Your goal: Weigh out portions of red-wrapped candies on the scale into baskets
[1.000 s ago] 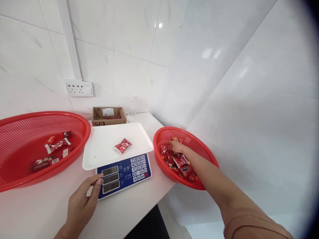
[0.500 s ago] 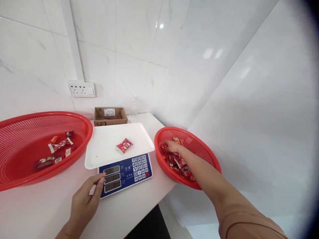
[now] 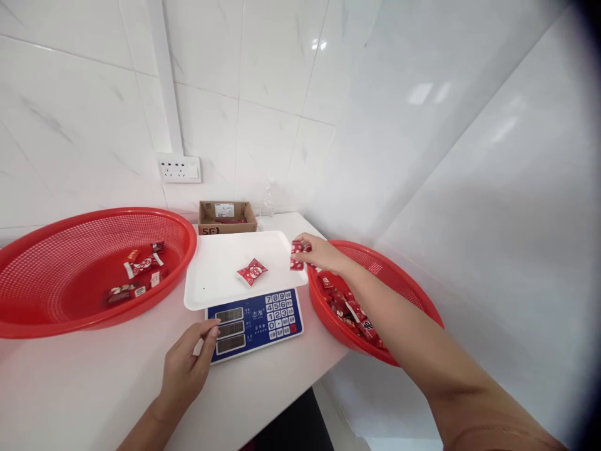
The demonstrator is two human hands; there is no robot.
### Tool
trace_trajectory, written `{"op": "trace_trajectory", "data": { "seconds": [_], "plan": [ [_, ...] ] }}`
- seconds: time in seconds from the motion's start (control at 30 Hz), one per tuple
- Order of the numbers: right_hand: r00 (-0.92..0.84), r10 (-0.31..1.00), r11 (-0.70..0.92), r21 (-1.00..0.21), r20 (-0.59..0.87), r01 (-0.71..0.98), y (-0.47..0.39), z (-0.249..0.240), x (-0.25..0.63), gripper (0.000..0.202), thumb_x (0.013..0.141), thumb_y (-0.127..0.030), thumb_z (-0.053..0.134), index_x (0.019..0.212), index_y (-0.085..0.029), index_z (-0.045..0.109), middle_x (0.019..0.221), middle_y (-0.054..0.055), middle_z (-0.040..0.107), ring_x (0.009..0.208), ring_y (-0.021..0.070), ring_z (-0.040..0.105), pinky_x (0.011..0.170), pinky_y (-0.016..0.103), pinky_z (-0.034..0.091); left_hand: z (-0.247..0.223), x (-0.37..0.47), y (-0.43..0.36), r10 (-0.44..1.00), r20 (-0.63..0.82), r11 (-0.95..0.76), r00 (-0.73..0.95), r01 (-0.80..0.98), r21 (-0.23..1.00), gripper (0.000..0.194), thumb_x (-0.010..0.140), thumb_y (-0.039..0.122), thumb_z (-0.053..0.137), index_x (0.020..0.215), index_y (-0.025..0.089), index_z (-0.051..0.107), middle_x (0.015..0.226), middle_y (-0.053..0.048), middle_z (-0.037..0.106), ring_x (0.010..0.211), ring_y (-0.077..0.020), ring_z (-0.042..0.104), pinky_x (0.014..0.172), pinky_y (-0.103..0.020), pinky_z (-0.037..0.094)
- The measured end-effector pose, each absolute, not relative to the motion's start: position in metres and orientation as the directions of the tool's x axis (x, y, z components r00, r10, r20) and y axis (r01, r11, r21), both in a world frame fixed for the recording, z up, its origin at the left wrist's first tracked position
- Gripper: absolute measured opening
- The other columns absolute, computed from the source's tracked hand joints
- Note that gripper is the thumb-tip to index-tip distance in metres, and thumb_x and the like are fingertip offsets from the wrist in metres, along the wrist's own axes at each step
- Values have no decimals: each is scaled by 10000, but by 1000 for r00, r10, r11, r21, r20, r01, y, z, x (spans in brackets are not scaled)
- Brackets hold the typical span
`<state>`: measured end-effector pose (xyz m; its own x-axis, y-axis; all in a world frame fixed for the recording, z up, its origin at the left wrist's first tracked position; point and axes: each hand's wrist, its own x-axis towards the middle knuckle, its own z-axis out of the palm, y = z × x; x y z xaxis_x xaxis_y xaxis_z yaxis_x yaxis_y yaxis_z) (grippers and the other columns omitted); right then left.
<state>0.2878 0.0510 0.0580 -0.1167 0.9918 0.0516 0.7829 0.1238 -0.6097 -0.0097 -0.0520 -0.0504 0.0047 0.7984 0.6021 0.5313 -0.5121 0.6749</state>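
Note:
My right hand (image 3: 322,254) pinches a red packet (image 3: 297,255) at the right edge of the white weighing tray (image 3: 211,266). Another red packet (image 3: 252,272) lies on that tray, right of its middle. Below the tray shows the blue panel of the scale (image 3: 256,326), with displays and keys. My left hand (image 3: 188,360) rests by the panel's left edge, thumb and forefinger close together near the displays, with nothing visible between them. The right red basket (image 3: 323,319), partly behind my right forearm, holds several red packets (image 3: 345,304).
A large red basket (image 3: 56,322) with several packets (image 3: 143,265) stands at the left. Behind the tray are a cardboard box (image 3: 228,229) and a clear plastic bottle (image 3: 267,202) against the tiled wall. The white table's (image 3: 113,376) front edge runs at lower right.
My right hand has come up out of the right basket and moved left to the tray's edge, now with a red packet. The view has shifted; my left hand stays by the displays.

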Motion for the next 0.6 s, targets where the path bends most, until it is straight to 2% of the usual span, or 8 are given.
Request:
{"op": "trace_trajectory", "data": {
  "seconds": [0.07,0.13,0.23,0.4,0.5,0.6],
  "plan": [
    [-187,982,162,-612,23,774,51,55,265,335,667,-284,709,986,-221,627,903,-5,675,798,148,613,732,264,457,-51,-10,-51,796,605,-515,2,527,676,209,836,327,490,856,180,637,697,-13,687,563,-112,627,354,-151,400],
    [-202,979,175,-603,24,778,53,52,249,417,642,-275,732,1044,-226,632,957,24,668,845,167,602,775,292,445,-52,-11,-51,792,611,-519,0,525,674,210,834,324,491,857,177,639,708,-19,693,588,-121,639,413,-161,449],
    [-161,985,164,-599,60,784,59,49,238,473,720,-323,671,1168,-202,577,1014,68,647,883,180,586,820,325,427,-54,-11,-51,792,610,-520,-3,521,677,211,833,322,495,871,175,641,727,-24,696,587,-122,636,420,-165,456],
    [-87,992,122,-645,86,755,73,51,226,435,823,-420,534,1176,-167,563,1007,79,652,893,171,597,814,309,445,-57,-11,-52,801,599,-518,9,512,685,207,839,315,494,882,177,642,745,-27,695,585,-114,626,351,-151,399],
    [-90,993,114,-677,71,727,80,49,218,504,869,-472,434,1257,-157,500,1149,111,618,972,175,600,825,304,456,-58,-11,-51,803,596,-518,12,510,687,213,839,323,496,881,178,645,743,-28,694,624,-121,634,384,-151,424],
    [-139,989,138,-680,54,720,80,46,215,553,892,-467,383,1358,-170,388,1354,131,479,1115,193,546,875,322,446,-57,-11,-51,817,576,-498,1,505,705,238,835,352,495,881,175,648,736,-31,694,624,-127,634,404,-159,445]
  ]
}}
